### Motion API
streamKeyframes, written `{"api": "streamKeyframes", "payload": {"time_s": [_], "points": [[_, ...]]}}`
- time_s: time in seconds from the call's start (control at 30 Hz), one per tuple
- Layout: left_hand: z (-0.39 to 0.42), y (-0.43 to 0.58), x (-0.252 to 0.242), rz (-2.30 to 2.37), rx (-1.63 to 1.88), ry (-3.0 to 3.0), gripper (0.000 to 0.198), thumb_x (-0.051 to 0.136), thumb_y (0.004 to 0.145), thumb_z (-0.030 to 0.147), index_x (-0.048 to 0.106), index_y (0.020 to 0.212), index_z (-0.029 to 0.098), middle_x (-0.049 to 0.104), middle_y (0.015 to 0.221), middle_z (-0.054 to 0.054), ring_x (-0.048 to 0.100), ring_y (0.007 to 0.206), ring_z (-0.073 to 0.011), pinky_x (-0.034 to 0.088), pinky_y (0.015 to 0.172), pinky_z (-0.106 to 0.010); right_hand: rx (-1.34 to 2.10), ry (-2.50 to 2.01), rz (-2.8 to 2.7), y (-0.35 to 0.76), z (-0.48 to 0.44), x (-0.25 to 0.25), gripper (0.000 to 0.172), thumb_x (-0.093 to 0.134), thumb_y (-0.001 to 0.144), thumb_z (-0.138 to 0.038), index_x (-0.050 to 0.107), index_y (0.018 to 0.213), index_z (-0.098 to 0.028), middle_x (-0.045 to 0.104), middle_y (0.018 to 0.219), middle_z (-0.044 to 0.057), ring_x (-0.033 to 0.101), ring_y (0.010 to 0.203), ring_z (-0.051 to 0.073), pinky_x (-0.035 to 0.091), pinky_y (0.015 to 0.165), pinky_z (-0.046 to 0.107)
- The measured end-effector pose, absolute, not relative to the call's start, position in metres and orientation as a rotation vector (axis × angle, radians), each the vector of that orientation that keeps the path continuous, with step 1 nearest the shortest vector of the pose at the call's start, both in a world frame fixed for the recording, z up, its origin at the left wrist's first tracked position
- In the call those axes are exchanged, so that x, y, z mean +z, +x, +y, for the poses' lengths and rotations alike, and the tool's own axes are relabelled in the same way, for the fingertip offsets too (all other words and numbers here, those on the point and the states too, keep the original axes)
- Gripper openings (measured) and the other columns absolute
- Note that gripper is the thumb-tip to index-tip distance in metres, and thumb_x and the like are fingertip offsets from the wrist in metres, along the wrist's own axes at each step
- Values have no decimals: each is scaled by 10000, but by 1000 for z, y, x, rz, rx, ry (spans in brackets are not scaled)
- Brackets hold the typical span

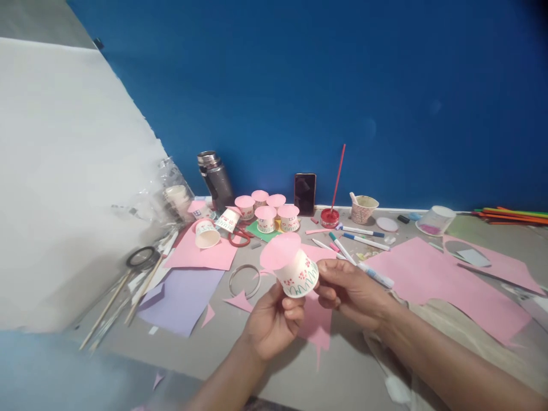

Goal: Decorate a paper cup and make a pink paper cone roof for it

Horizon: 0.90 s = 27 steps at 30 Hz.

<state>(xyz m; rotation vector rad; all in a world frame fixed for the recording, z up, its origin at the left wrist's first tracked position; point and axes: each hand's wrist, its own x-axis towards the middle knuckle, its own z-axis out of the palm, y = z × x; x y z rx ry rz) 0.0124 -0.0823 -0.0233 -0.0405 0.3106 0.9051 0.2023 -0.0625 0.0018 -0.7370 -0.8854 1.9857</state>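
Between my two hands is a white paper cup (299, 275), upside down and tilted, drawn with red flowers and green zigzag lines. A pink paper disc (280, 251) covers its narrow end. My left hand (274, 319) is closed around the lower left side of the cup. On the right, the fingers of my right hand (353, 291) pinch the cup's rim. Behind it, similar cups with pink tops (266, 218) stand in a cluster, some on a green paper (257, 230). Two more decorated cups (208, 234) lie tilted to the left.
A dark flask (216, 180), a phone (305, 194) and a red holder with a stick (329, 217) stand along the blue wall. Markers (366, 241), a tape ring (245, 281), black tape (142, 258), purple paper (182, 299) and pink paper (422, 271) lie around.
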Motion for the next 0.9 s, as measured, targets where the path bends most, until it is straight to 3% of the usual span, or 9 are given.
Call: {"api": "streamKeyframes", "payload": {"time_s": [0.17,0.3,0.43,0.7,0.9], "points": [[-79,12,-28,451,966,167,236,862,830,255,714,972,137,679,820,-19,599,624,-79,501,553,-178,1972,-676,-789,201,-63,4,391,896,764,-432,648,667,-146,446,531,-52,278,486,46,222,503,216],[-75,1,-23,546,1148,652,451,846,819,483,730,1146,196,702,1174,-102,659,997,-207,566,788,-302,1951,-685,-724,201,-61,4,383,932,712,-384,645,636,-142,468,561,-43,285,506,45,230,498,207],[-70,-8,-6,524,1138,1020,559,836,813,454,671,1299,234,619,1411,-134,549,1313,-316,500,1029,-408,1960,-709,-714,201,-61,4,376,931,703,-373,637,637,-148,448,553,-51,285,508,50,237,496,209],[-63,-2,8,581,1152,1020,690,862,749,385,612,1374,235,675,1332,-124,626,1223,-324,516,989,-416,1969,-721,-715,199,-60,3,352,909,706,-354,630,647,-147,460,551,-50,302,508,53,247,496,212],[-60,1,5,714,1220,976,615,891,686,341,688,1255,233,717,1154,-82,661,1052,-248,533,848,-323,1971,-782,-743,200,-59,-2,358,912,686,-395,658,667,-143,549,608,-19,342,506,51,268,488,211]]}}
